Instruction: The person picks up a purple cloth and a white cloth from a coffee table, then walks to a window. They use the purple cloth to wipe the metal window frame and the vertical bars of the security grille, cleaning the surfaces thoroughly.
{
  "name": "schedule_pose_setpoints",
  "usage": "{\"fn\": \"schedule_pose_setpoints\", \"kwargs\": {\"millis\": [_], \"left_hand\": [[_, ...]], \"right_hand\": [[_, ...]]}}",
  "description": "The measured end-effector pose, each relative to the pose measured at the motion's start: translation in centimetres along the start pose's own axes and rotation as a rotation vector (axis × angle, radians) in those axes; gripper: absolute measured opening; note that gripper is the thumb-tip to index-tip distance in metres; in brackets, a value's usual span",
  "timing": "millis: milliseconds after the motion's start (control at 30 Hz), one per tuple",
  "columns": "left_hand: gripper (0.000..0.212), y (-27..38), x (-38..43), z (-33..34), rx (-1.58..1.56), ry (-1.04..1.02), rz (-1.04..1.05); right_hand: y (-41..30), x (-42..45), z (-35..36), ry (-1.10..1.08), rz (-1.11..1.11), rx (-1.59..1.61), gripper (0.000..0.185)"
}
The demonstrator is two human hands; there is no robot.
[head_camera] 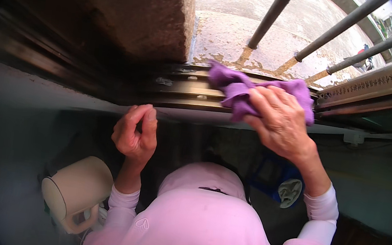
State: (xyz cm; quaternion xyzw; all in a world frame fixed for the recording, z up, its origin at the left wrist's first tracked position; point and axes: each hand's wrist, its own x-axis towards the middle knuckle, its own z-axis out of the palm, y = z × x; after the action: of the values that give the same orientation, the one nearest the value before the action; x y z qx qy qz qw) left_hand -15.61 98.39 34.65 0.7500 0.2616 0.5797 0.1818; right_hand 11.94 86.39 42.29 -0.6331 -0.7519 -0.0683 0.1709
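Observation:
My right hand [282, 119] presses a crumpled purple cloth [232, 86] onto the metal track of a sliding window [176, 84]. The cloth spreads across the rails and reaches the outer sill, its left part slightly blurred. Below the near edge of the track, to the left, is my left hand [136, 129]. Its fingers curl in, thumb tip close to the fingertips, and nothing shows between them. A small greyish scrap [164, 81] lies in the track left of the cloth.
Grey metal bars [273, 17] rise from the weathered outer sill [218, 40]. A framed window sash [375, 86] bearing writing stands at the right. A beige appliance with a handle [78, 185] sits low on the left. Below right is a blue plastic stool [267, 176] with a greyish cloth [289, 192].

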Motion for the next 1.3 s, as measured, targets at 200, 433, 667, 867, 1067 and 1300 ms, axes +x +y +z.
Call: {"fn": "schedule_pose_setpoints", "kwargs": {"millis": [200,433,667,867,1067,1300], "left_hand": [[0.012,-0.8,1.3,-2.0,0.114,0.024,0.094],[0.023,-2.2,0.1,-6.1,0.248,0.012,0.178],[0.018,-2.1,1.3,-3.8,0.422,-0.109,0.181],[0.016,-1.2,2.0,0.8,0.451,-0.076,0.267],[0.017,-0.6,2.0,2.7,0.426,-0.085,0.272],[0.014,-0.5,2.5,3.5,0.439,-0.102,0.306]], "right_hand": [[2.7,-2.2,-3.0,-0.173,0.283,0.058,0.023],[-5.5,7.8,1.0,0.245,0.474,0.812,0.023],[-11.9,17.2,8.9,-0.186,-0.252,0.249,0.062],[-7.3,17.5,10.1,-0.124,-0.318,0.373,0.048],[-5.7,16.2,6.0,-0.296,-0.228,0.284,0.039],[-1.3,10.4,4.5,-0.149,-0.17,0.178,0.032]]}}
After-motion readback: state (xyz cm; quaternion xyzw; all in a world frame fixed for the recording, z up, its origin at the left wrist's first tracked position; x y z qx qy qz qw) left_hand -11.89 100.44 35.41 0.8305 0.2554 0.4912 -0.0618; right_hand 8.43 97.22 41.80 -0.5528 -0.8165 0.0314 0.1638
